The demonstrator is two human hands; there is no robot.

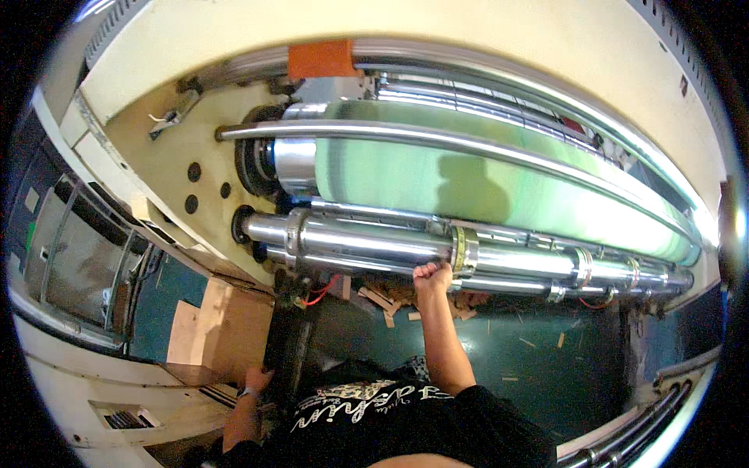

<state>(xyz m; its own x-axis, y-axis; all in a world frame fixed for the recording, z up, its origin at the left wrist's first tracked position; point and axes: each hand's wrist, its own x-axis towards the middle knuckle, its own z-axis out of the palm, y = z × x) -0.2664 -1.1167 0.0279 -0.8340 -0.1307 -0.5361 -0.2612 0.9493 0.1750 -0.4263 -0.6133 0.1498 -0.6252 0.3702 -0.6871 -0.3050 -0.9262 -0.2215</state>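
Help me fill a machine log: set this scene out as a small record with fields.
Right hand: fingers curled, at the yellowish metal ring on a polished silvery metal shaft; grip unclear
Left hand: low at left, near brown cardboard sheets; grip unclear
Main cylinder: wide pale-green roller, beyond the shaft
Top: orange rectangular sheet on a long metal bar
Ground: dark green floor, strewn with small tan scraps

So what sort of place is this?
Likely a factory, perhaps for printing cardboard: long metal rollers, a wide green-covered cylinder, and brown scraps littering the floor.
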